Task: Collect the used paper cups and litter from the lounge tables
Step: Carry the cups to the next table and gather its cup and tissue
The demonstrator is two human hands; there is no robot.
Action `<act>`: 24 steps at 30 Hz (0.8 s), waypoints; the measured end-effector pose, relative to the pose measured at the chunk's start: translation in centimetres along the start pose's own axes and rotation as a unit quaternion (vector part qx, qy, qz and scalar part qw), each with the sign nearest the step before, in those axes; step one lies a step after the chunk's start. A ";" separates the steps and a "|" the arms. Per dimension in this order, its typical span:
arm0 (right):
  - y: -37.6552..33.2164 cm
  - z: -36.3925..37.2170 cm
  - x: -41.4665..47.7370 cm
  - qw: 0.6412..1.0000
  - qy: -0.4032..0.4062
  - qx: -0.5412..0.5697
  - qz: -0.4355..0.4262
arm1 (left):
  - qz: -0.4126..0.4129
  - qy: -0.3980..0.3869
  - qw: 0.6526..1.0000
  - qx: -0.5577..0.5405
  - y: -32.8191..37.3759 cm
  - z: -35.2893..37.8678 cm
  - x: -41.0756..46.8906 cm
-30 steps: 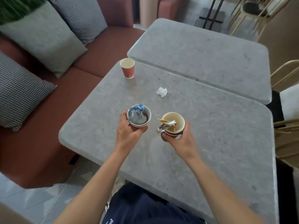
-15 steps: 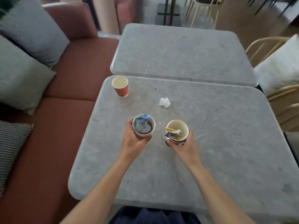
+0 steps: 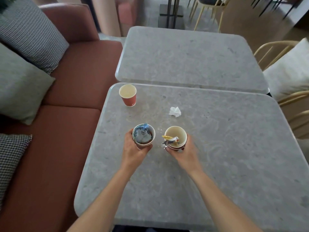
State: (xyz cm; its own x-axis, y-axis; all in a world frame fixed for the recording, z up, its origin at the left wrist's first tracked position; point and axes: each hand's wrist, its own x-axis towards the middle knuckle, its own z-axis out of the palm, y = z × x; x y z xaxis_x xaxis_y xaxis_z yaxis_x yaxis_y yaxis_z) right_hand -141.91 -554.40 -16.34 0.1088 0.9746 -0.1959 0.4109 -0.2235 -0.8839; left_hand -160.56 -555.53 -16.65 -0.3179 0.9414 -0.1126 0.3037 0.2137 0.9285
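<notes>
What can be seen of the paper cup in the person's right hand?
The paper cup is cream inside, with a reddish-brown outer wall barely showing. It is upright over the grey table, its near side gripped by the right hand. A crumpled silver and yellow wrapper sticks out over its near-left rim. A second rim shows just under the lip, so it may be nested in another cup.
</notes>
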 end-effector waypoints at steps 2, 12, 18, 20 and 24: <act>0.2 0.4 0.4 1.000 -0.008 0.004 -0.006 | 0.002 0.002 1.000 0.004 -0.4 0.2 0.3; 0.8 1.5 1.1 0.999 -0.029 -0.001 -0.023 | -0.011 -0.010 1.000 -0.014 -1.4 0.3 1.4; 0.9 1.9 1.1 0.999 -0.029 0.010 -0.021 | -0.015 -0.008 1.000 -0.018 -1.8 0.1 1.5; 0.9 2.0 1.1 0.999 -0.027 0.017 -0.024 | -0.017 -0.010 1.000 -0.022 -1.8 0.1 1.6; 0.8 2.1 1.2 0.999 -0.024 0.020 -0.027 | -0.020 -0.013 0.999 -0.026 -1.7 0.0 1.8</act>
State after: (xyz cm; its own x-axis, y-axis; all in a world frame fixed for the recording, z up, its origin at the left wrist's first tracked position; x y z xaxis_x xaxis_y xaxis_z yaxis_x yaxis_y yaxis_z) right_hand -143.37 -553.37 -18.19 0.0430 0.9849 -0.1678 0.3787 -0.1714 -0.9095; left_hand -161.64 -554.21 -18.40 -0.3049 0.9390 -0.1590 0.2442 0.2385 0.9399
